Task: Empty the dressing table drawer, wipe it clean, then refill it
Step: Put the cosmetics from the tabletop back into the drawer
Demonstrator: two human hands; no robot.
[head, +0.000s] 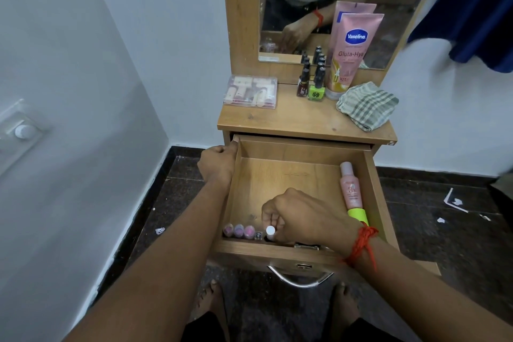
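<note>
While our right hand pinches the white-capped bottle at lower centre, left hand grips the drawer edge; we'd keep it upright.

On the tall pink tube, which stood at about one o'clock on the counter against the mirror, the brand "Vaseline" was printed in white on a blue oval badge. Below it, "Gluta-Hya" was read in pink letters, its end cut off by the tube's curve. Near the tube's foot, "10X" was marked. On the green nail polish bottle, just at nine o'clock of the tube, a round black logo was seen, but no letters could be made out. Print on the pink bottle in the drawer was too blurred to be read.
</note>
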